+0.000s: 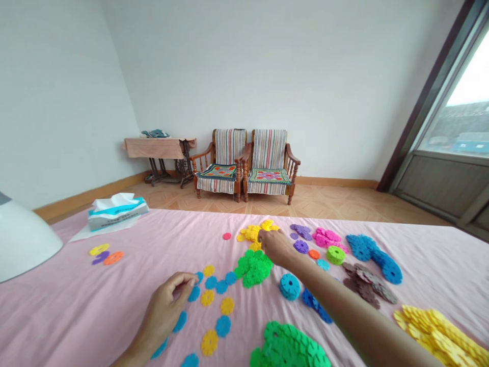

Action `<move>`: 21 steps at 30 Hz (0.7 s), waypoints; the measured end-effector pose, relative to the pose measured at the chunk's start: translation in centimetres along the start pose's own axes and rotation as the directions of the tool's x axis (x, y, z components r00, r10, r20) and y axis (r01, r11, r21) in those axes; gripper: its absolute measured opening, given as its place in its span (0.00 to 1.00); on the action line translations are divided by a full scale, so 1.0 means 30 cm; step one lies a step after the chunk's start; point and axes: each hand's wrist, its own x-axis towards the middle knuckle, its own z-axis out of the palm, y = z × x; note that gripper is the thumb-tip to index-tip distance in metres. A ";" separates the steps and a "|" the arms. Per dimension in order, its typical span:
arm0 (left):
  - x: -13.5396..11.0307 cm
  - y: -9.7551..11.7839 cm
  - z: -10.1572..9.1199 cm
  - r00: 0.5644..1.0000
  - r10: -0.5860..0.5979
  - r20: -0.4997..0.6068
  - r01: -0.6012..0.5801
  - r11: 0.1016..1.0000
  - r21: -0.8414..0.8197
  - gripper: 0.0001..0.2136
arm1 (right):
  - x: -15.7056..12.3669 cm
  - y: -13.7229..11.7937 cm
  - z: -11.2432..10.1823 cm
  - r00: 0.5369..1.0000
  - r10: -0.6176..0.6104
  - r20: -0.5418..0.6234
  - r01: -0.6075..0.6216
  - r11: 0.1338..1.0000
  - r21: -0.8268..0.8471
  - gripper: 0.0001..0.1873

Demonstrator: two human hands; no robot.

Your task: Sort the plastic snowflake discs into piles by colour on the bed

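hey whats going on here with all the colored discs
A person sits at a table under a pink cloth strewn with plastic snowflake discs sorted by colour. Their right hand reaches out to the yellow pile at the far side, fingers on it. Their left hand rests, curled, by a laid-out row of blue and yellow discs. A tissue box lies far left.

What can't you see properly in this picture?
- Head view: right hand covers part of the yellow pile; its grip is unclear.
- Left hand hides some blue discs.
- Green pile is cut off by the bottom edge.
- White object is cut off on the left.
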 end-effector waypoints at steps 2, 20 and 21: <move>-0.001 -0.001 -0.001 1.000 -0.010 0.001 0.010 1.000 -0.001 0.19 | 0.000 -0.008 0.000 0.999 -0.014 0.031 0.015 0.999 -0.045 0.15; -0.002 0.006 -0.001 1.000 0.027 -0.013 -0.027 1.000 -0.008 0.17 | -0.001 -0.014 0.061 0.997 -0.076 0.029 0.077 0.995 -0.063 0.15; -0.002 0.009 0.000 1.000 0.025 -0.016 -0.025 1.000 -0.010 0.18 | -0.007 -0.014 0.063 0.996 -0.084 0.031 0.086 0.994 -0.061 0.14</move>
